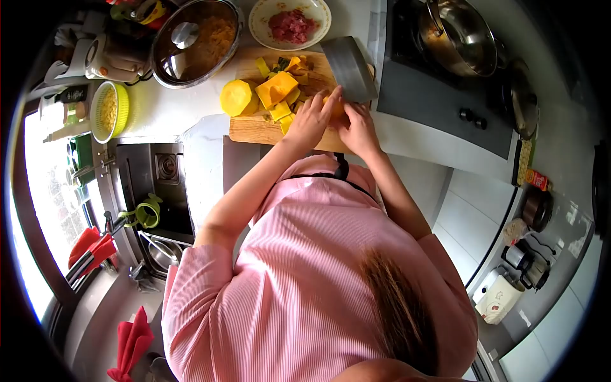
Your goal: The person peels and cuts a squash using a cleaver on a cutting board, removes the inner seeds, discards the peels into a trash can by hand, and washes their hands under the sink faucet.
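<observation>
Both my hands meet at the near right part of a wooden cutting board [245, 132]. Between their fingers is an orange piece of pumpkin [333, 109], mostly covered. My left hand [309, 120] curls over its left side, while my right hand [359, 131] closes around the right. Just beyond my fingertips a cleaver [349, 67] lies across the board's right edge, its broad grey blade showing. Left of my hands are a large pumpkin chunk [276, 89], a round pumpkin end [236, 97] and several smaller cut pieces, with dark greenish scraps behind them.
Behind the board stand a bowl of raw meat [293, 24] and a glass-lidded pan [167, 49]. A green basket [122, 109] sits left, above the sink [141, 184]. To the right is the hob [439, 108] with a steel pot [468, 44].
</observation>
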### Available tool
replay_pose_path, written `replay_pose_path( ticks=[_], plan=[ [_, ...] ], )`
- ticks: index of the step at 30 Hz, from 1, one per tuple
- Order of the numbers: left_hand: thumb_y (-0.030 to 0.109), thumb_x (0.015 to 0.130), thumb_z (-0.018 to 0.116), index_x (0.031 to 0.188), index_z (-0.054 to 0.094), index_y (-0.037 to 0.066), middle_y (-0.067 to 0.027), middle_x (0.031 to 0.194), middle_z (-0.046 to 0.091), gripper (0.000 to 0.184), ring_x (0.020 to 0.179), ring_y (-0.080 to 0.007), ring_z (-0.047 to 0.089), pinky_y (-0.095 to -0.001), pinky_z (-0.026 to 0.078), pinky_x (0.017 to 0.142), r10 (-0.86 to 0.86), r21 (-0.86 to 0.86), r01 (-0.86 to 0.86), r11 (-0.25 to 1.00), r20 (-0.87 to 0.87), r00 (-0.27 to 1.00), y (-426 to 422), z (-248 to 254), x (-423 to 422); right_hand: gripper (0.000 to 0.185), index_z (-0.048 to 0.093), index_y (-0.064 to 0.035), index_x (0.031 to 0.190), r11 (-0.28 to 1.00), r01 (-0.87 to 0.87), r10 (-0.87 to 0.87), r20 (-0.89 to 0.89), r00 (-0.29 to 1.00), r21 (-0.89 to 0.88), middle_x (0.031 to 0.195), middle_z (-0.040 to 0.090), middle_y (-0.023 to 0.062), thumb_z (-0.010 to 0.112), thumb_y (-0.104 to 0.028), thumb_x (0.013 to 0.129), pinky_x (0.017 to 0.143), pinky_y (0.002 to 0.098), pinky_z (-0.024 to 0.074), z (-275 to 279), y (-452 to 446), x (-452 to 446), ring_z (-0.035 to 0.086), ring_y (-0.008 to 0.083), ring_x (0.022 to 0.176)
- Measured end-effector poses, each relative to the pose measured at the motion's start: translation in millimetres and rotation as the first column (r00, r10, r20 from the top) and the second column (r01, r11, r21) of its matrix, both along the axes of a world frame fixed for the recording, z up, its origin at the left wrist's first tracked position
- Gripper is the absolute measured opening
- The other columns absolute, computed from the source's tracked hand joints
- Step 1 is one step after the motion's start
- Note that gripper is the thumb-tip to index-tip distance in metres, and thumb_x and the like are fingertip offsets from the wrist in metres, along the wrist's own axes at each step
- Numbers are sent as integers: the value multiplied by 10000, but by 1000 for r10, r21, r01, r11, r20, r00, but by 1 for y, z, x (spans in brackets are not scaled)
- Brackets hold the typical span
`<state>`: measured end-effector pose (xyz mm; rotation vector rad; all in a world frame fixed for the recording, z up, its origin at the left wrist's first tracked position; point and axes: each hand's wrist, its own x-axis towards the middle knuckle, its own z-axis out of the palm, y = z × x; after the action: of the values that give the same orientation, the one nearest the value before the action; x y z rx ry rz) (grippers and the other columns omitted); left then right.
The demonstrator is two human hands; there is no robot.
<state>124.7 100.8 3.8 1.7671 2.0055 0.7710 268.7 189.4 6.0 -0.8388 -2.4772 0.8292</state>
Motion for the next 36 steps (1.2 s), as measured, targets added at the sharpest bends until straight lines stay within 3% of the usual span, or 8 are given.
replay_pose_path(
  ticks=[3, 7, 11, 14, 19, 25, 31, 36],
  plan=[
    [25, 849, 573, 1514, 262, 167, -240, 1336, 460, 748, 1156, -391, 530, -437, 427, 1008, -25, 15, 24, 1000, 50, 998, -9, 3, 4, 419, 582, 19, 1214, 981, 13, 11, 119, 993, -193, 1084, 654, 214, 676, -48, 811, 835, 386, 525, 0, 1, -6, 645, 372, 958],
    [49, 752, 722, 1475, 345, 166, -205, 1362, 459, 824, 1222, -391, 480, -437, 408, 1038, 10, 155, -40, 987, 192, 981, -12, 30, -11, 373, 612, -31, 1198, 960, 28, -51, -78, 996, -279, 980, 650, 237, 678, -105, 838, 794, 429, 518, 0, 14, -21, 628, 418, 879],
    [92, 718, 791, 1298, 540, 89, -129, 1278, 545, 631, 1167, -353, 509, -417, 425, 995, 428, 252, -429, 868, 61, 902, -38, 51, -59, 379, 614, -32, 1226, 994, -37, 48, 109, 993, -100, 1017, 662, 207, 684, -152, 874, 752, 372, 539, -7, 44, -37, 665, 326, 845],
    [153, 702, 814, 1342, 506, 111, -113, 1294, 540, 711, 1211, -321, 485, -423, 401, 1007, 543, 173, -523, 835, -94, 835, -70, 43, -94, 451, 599, -44, 1258, 988, -156, 156, 51, 987, 9, 1200, 626, 172, 713, -156, 836, 962, 394, 462, 16, 48, -57, 575, 338, 1107],
    [281, 681, 824, 1407, 442, 136, -43, 1382, 515, 833, 1310, -226, 444, -514, 185, 1121, 356, -21, -383, 924, -327, 876, -59, 49, -95, 599, 517, -64, 1350, 865, -468, 448, 140, 883, 180, 1348, 540, 152, 732, -69, 791, 1029, 385, 436, 20, 27, -117, 538, 313, 1203],
    [270, 695, 801, 1275, 549, 124, -8, 1146, 627, 649, 1202, -171, 534, -657, 65, 1123, 277, -7, -313, 950, -447, 851, -50, 26, -102, 602, 492, -46, 1354, 808, -571, 590, 203, 782, -148, 1352, 514, 169, 700, 1, 791, 1055, 380, 425, 13, 38, -141, 522, 344, 1215],
    [313, 722, 780, 1296, 553, 151, -32, 1054, 609, 637, 1086, -197, 567, -568, 173, 1130, 143, -31, -162, 986, -320, 936, -57, 83, -62, 551, 520, -27, 1283, 815, -556, 579, 201, 790, -161, 1264, 529, 153, 703, 13, 765, 1021, 388, 435, 83, 35, -70, 525, 334, 1188],
    [362, 705, 791, 1272, 545, 123, -41, 1064, 591, 663, 1083, -206, 546, -560, 243, 1100, 38, 79, -20, 997, -233, 972, -49, 12, 1, 567, 543, -51, 1270, 825, -564, 514, 435, 739, -17, 1231, 537, 105, 739, -69, 739, 995, 385, 389, 61, 37, -4, 519, 276, 1153]
  ],
)
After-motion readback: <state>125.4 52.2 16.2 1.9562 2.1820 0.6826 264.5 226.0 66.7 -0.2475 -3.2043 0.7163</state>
